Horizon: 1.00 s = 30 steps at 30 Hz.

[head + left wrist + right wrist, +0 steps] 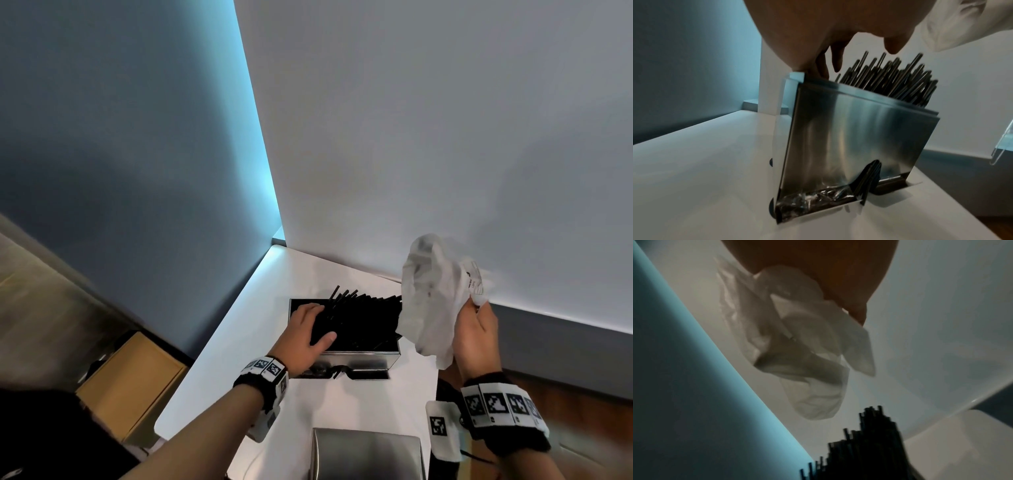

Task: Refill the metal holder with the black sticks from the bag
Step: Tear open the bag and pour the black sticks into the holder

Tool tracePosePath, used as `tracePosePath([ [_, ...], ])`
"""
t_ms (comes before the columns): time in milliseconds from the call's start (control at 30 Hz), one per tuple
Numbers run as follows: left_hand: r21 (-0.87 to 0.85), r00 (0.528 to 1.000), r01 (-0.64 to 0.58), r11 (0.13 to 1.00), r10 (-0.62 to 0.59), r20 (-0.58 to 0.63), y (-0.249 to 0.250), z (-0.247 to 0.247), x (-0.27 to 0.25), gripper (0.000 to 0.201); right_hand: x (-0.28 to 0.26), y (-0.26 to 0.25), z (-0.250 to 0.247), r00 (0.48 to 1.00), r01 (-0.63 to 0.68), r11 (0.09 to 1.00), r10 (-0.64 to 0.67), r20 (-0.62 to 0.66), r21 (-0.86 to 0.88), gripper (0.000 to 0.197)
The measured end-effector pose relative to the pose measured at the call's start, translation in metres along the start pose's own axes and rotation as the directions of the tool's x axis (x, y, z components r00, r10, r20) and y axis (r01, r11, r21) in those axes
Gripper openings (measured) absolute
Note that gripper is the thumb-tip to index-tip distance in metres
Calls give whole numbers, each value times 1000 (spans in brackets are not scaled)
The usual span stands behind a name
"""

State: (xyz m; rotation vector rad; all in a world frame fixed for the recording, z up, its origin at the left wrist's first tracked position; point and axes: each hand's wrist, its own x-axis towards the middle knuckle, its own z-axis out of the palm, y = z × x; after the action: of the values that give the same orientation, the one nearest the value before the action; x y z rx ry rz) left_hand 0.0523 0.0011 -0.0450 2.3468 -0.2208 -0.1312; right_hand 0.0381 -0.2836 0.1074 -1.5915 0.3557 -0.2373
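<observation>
I am steadying the black sticks (359, 318) in the metal holder (363, 358) with my left hand (306, 337), fingers spread flat over the slanting bundle, while my right hand (474, 334) is pinching the crumpled white bag (433, 294) just beside and above the holder. The bag looks empty, though folds may be hiding a few sticks. I am judging it best to press the leaning sticks down level. The holder is standing on a white bench (239, 359) in a corner of pale walls.
</observation>
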Motion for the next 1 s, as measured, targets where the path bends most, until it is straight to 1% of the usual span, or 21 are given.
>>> tracePosePath([
  [100, -73, 1000, 3, 997, -5, -30, 5, -9, -13, 69, -11, -2, 15, 993, -33, 998, 27, 118, 50, 21],
  [167, -125, 998, -16, 992, 8, -66, 11, -20, -22, 66, -28, -5, 36, 968, -60, 998, 56, 244, 10, 20],
  [233, -221, 995, -26, 975, 5, -98, 17, -34, -34, 59, -47, -5, 62, 914, -131, 991, 130, 383, -23, 23],
  [300, -353, 992, 30, 935, -71, -103, 19, -47, -46, 48, -65, 2, 86, 843, -259, 965, 238, 482, -23, 26],
  [367, -381, 980, 107, 919, -161, -113, 11, -58, -58, 34, -83, 18, 109, 754, -385, 923, 322, 573, -11, 29],
  [433, -328, 966, 175, 928, -226, -127, -7, -65, -69, 20, -96, 41, 127, 694, -454, 890, 379, 612, -36, 23],
  [467, -292, 956, 215, 932, -262, -135, -20, -69, -76, 18, -102, 54, 137, 676, -451, 888, 407, 615, -92, 21],
  [567, -205, 913, 343, 917, -376, -155, -63, -76, -95, 28, -113, 88, 158, 618, -399, 876, 476, 626, -271, 25],
  [633, -171, 881, 414, 894, -441, -171, -93, -77, -112, 32, -121, 106, 172, 574, -414, 837, 545, 611, -358, 25],
  [700, -148, 851, 475, 867, -496, -173, -118, -76, -125, 29, -129, 119, 185, 535, -447, 802, 594, 601, -395, 26],
  [767, -127, 825, 526, 841, -541, -161, -133, -76, -132, 25, -132, 133, 197, 541, -458, 789, 613, 575, -410, 24],
  [833, -105, 793, 583, 806, -592, -144, -143, -76, -136, 22, -137, 145, 209, 579, -420, 807, 590, 562, -415, 24],
  [867, -113, 773, 609, 785, -620, -135, -146, -75, -139, 22, -141, 152, 214, 595, -369, 823, 567, 570, -433, 25],
  [933, -156, 756, 618, 771, -637, -150, -145, -75, -142, 33, -143, 167, 222, 621, -219, 836, 517, 589, -503, 28],
  [1000, -194, 776, 572, 797, -603, -186, -141, -76, -145, 45, -144, 187, 228, 644, -36, 817, 460, 611, -576, 26],
])
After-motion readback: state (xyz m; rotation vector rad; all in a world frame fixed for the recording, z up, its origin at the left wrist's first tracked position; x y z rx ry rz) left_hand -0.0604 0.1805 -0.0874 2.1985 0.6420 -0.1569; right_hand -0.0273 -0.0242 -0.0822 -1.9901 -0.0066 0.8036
